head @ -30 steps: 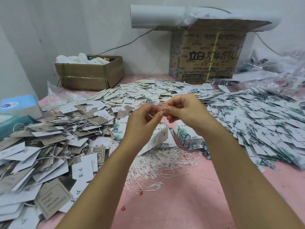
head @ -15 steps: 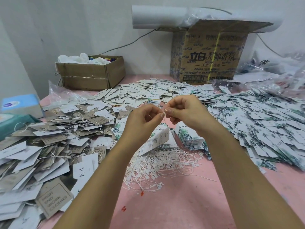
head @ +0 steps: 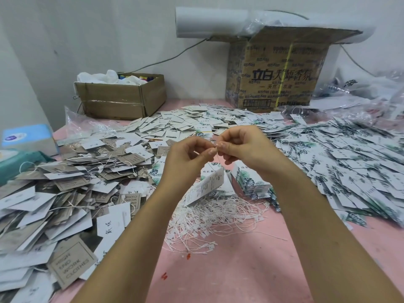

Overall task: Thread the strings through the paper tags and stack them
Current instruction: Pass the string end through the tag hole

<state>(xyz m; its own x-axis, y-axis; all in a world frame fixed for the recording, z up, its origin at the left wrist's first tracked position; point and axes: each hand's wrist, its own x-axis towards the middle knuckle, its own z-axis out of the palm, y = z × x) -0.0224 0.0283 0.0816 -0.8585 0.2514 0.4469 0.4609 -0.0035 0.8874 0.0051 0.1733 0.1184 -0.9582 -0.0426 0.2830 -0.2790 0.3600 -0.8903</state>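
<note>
Near-left of fingers (head: 210,151): grey tag (head: 71,262) reads "HIGH END WORK CLOTHES". Under fingers: loose strings (head: 209,219) on pink surface (head: 229,274). L hand (head: 188,157) & R hand (head: 243,147), fingers curled, pinch one string (head: 216,145) btwn tips; printed paper tag (head: 205,186) hangs just below. Beyond: carton (head: 277,82) marked "立白".

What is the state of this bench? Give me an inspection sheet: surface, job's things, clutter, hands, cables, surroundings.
Surface: pink table, red flecks near the front, mostly buried in tags.
Job's things: one white tag hangs on a string below the hands; loose strings piled under it; leaf-print tags heaped right, with a small stack beside; strung grey and white tags heaped left.
Clutter: small cardboard box, printed carton with a white roll on top, blue tissue box, plastic bags.
Hands: left hand and right hand both pinch the string, fingertips meeting.
Cables: one grey cable along the wall.
Surroundings: white wall.
</note>
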